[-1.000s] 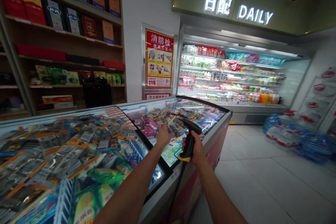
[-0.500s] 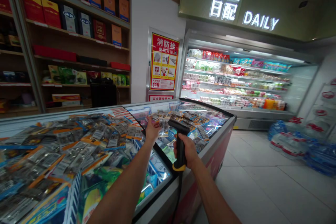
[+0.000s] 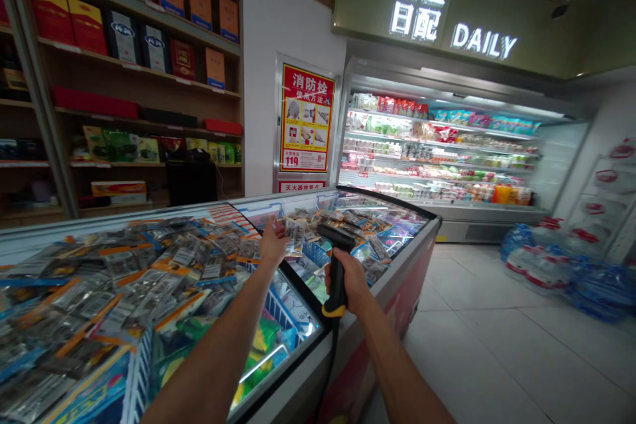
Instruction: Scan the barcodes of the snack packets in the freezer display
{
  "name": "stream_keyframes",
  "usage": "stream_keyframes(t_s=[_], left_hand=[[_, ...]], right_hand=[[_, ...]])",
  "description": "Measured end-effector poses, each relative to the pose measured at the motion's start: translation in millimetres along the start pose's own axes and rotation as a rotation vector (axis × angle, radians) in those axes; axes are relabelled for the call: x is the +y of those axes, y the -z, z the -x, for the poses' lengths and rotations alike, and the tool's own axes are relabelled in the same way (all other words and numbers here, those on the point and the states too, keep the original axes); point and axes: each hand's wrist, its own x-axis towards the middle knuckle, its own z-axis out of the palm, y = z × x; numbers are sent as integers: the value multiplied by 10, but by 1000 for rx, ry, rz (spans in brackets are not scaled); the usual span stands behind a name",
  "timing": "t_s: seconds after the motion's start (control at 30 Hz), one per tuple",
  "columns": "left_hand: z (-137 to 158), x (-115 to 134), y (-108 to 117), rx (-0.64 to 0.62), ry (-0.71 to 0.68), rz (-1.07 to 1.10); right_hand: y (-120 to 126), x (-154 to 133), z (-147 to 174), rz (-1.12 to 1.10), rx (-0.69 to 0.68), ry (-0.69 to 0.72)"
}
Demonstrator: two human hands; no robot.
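Over a glass-topped chest freezer (image 3: 416, 242), the left hand (image 3: 273, 243) has its fingers bent nearly closed on the edge of a small clear packet (image 3: 295, 237), its pale label showing. Just beside it, the right hand (image 3: 350, 280) has its fingers wrapped around the handle of a black-and-yellow scanner (image 3: 337, 275), roughly upright, its head near the packet and a cable (image 3: 330, 361) running down from its base. Similar packets (image 3: 149, 291) lie heaped across the freezer's left part; a smaller pile (image 3: 365, 222) lies beyond the scanner. A lit refrigerated case (image 3: 447, 175) stands behind.
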Motion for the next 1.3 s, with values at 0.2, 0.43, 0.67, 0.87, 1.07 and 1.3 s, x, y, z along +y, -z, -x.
stream_keyframes(t_s=[0.2, 0.43, 0.67, 0.87, 1.07, 1.3], left_hand=[[-115, 197, 606, 80, -22, -319], [-177, 312, 901, 115, -211, -741], [-34, 407, 724, 184, -379, -1061], [421, 276, -154, -107, -446, -863], [919, 1, -1067, -431, -292, -726], [1167, -129, -1421, -451, -139, -853]], right_hand=[[59, -4, -22, -9, 78, -5], [141, -62, -23, 3, 98, 13], [480, -226, 40, 4, 169, 75], [799, -343, 69, 2, 250, 98], [1042, -351, 63, 5, 313, 81], [1101, -350, 127, 36, 325, 97]])
